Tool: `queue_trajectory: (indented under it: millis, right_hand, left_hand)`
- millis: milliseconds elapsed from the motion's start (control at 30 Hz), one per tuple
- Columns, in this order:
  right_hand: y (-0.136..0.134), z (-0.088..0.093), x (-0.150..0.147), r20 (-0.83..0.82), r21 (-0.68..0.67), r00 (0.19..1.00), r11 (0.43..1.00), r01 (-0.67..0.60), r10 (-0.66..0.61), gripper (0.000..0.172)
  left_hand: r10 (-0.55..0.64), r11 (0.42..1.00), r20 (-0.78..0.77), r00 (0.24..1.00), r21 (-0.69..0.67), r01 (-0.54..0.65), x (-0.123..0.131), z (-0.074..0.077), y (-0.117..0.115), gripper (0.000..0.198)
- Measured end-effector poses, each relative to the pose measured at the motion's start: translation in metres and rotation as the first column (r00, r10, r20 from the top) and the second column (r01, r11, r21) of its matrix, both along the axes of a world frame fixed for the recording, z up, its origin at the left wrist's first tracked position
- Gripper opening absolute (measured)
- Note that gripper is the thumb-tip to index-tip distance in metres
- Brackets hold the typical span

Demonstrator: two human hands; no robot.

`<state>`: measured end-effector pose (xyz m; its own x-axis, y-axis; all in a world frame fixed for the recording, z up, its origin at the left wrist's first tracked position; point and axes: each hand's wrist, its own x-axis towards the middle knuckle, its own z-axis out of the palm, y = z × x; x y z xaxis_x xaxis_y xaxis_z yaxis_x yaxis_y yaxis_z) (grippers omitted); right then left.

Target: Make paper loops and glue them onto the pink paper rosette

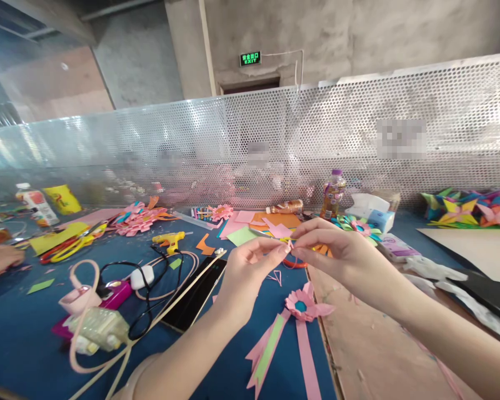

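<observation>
My left hand (246, 273) and my right hand (335, 249) meet above the table, fingertips pinched together. Between them is a small folded piece of pink paper (290, 245), mostly covered by the fingers. Below the hands lies a pink paper flower (303, 304) with a blue centre and pink and green paper ribbons (269, 347). A small pink paper outline shape (276, 278) lies just under the fingertips. Behind them, scissors with red-orange handles (295, 264) are partly hidden. A black phone (198, 294) lies beside my left forearm.
A yellow glue gun (169, 241), tangled cables and a power strip (115, 294) lie to the left. Coloured paper sheets (244, 236), a lying bottle (285, 207) and an upright bottle (333, 194) stand behind. Tissues (379, 219) are at right. A perforated metal screen (216, 150) borders the back.
</observation>
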<state>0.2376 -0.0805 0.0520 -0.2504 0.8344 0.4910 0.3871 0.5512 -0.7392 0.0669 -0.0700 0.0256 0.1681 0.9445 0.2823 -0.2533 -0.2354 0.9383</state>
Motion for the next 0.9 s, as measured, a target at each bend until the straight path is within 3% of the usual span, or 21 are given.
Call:
queue_trajectory:
  millis: [367,900]
  right_hand:
    - [0.0044,-0.0070,-0.0031,-0.049,0.015,0.995,0.996,-0.091,0.092,0.012]
    - [0.0038,-0.0054,-0.0046,-0.131,-0.090,0.984,0.987,-0.135,0.123,0.013]
  left_hand:
    - [-0.075,0.980,0.134,0.988,-0.173,0.098,0.0023,0.0008,0.0028,0.006]
    - [-0.081,0.985,0.121,0.989,-0.142,0.098,0.0030,-0.0014,0.0043,0.002]
